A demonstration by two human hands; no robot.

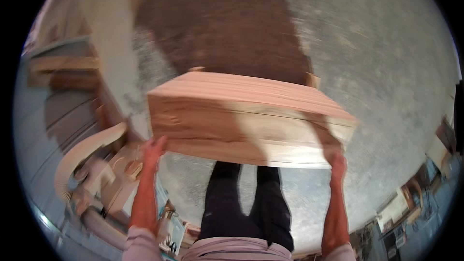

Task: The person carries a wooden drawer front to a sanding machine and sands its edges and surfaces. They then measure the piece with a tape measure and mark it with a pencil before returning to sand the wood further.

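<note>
Wooden block (251,121) held before the thighs (244,198), above concrete floor (386,63); long axis crosswise, left to right, slanting down toward the right in view. Gripped by its ends: left hand (154,149) around the lower left corner, right hand (337,162) at the right end, fingers partly hidden. Long lower edge facing the legs. Wide room ahead and rightward; tighter leftward, beside a curved pale piece (87,155).
</note>
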